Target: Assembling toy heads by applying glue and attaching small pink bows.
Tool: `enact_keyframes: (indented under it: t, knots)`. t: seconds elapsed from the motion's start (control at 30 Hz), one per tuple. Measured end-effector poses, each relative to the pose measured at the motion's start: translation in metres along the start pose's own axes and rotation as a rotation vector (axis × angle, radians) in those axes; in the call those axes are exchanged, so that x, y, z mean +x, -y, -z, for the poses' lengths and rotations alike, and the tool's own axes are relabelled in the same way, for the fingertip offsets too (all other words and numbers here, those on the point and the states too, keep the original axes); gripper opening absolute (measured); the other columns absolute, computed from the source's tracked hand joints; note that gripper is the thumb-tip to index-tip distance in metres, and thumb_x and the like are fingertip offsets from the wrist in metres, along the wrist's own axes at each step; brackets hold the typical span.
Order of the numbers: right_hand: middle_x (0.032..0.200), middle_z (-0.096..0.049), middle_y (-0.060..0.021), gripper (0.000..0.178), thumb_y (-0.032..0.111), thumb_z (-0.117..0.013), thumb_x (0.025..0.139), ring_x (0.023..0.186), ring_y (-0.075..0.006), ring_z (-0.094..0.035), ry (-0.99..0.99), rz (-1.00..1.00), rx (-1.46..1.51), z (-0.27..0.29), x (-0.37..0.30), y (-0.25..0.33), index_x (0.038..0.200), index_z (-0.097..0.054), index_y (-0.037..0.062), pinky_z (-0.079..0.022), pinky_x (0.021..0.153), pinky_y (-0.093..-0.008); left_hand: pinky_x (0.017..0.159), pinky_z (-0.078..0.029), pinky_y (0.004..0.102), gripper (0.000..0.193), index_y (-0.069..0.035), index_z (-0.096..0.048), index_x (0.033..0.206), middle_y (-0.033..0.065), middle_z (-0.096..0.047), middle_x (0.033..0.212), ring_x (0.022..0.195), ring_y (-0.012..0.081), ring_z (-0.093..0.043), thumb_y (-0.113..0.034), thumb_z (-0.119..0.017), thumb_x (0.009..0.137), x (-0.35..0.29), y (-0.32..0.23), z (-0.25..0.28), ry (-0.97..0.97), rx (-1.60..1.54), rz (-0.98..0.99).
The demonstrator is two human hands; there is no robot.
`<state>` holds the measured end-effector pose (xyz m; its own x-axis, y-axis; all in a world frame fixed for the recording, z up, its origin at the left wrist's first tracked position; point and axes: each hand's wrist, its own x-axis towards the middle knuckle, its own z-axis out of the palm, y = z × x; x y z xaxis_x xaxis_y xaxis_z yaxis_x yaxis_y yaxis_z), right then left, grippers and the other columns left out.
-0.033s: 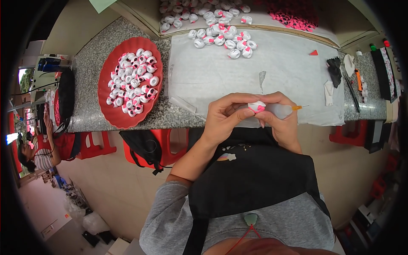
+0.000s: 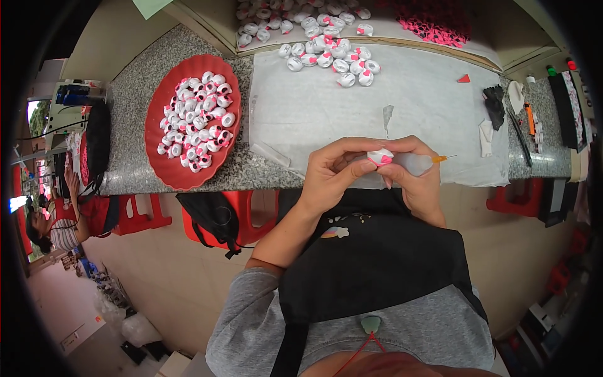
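Just over the table's front edge, my left hand and my right hand meet at a small white and pink figure piece. Fingertips of both hands pinch it between them. A translucent squeeze bottle with an orange needle tip is tucked in my right hand, its needle pointing right, away from the piece. Fingers cover much of the piece and part of the bottle. White paper covers the table beyond my hands.
On the left stands a red fluted dish full of similar white pieces. More white pieces lie at the back, beside a pile of pink parts. An orange pen-like tool lies at right. A person sits far left.
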<state>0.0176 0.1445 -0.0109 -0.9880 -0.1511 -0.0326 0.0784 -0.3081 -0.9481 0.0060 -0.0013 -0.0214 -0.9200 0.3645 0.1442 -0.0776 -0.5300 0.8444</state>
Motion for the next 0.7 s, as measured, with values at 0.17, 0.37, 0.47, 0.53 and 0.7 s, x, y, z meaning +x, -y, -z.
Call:
enact_keyframes:
  t: [0.17,0.37,0.47,0.53,0.7]
  knots:
    - [0.070,-0.055,-0.0048,0.024,0.001,-0.059,0.068,0.053,-0.0051,-0.045,-0.031,-0.025,-0.026,-0.004,0.002,0.005,0.092,-0.054,-0.0008,-0.035,0.045,-0.0163,0.076,-0.042,0.0262,0.023,0.005,-0.049,0.097,0.0133,-0.052,0.097,0.089,0.0165,-0.051,0.001,-0.051,0.075,-0.001,-0.002,-0.003,-0.067,0.078,-0.014]
    - [0.071,-0.055,-0.0041,0.025,-0.001,-0.057,0.068,0.053,-0.0050,-0.045,-0.050,0.022,-0.077,-0.006,0.001,0.005,0.093,-0.054,-0.0002,-0.035,0.045,-0.0162,0.078,-0.039,0.0249,0.022,0.004,-0.049,0.098,0.0115,-0.052,0.099,0.090,0.0151,-0.050,0.001,-0.050,0.076,-0.004,0.004,-0.005,-0.104,0.174,-0.066]
    - [0.071,-0.055,-0.0039,0.026,-0.002,-0.056,0.068,0.053,-0.0048,-0.045,-0.051,0.014,-0.076,-0.005,0.000,0.003,0.094,-0.054,-0.0001,-0.035,0.045,-0.0160,0.078,-0.039,0.0248,0.022,0.004,-0.049,0.098,0.0111,-0.052,0.098,0.090,0.0151,-0.050,0.001,-0.050,0.076,-0.004,0.004,-0.004,-0.114,0.176,-0.065]
    - [0.071,-0.055,-0.0039,0.026,-0.002,-0.056,0.068,0.054,-0.0046,-0.045,-0.050,-0.027,-0.070,-0.005,0.001,0.006,0.094,-0.054,-0.0001,-0.035,0.045,-0.0158,0.078,-0.039,0.0247,0.023,0.003,-0.049,0.098,0.0111,-0.052,0.098,0.091,0.0151,-0.050,0.000,-0.050,0.076,-0.004,0.003,-0.004,-0.116,0.173,-0.054]
    - [0.070,-0.056,-0.0039,0.025,-0.002,-0.056,0.068,0.057,-0.0040,-0.046,-0.030,-0.082,0.026,0.000,0.003,0.011,0.093,-0.053,-0.0005,-0.035,0.045,-0.0151,0.077,-0.041,0.0285,0.026,0.002,-0.044,0.100,0.0135,-0.054,0.093,0.087,0.0177,-0.052,-0.004,-0.051,0.076,-0.001,0.007,0.003,-0.179,-0.069,0.065]
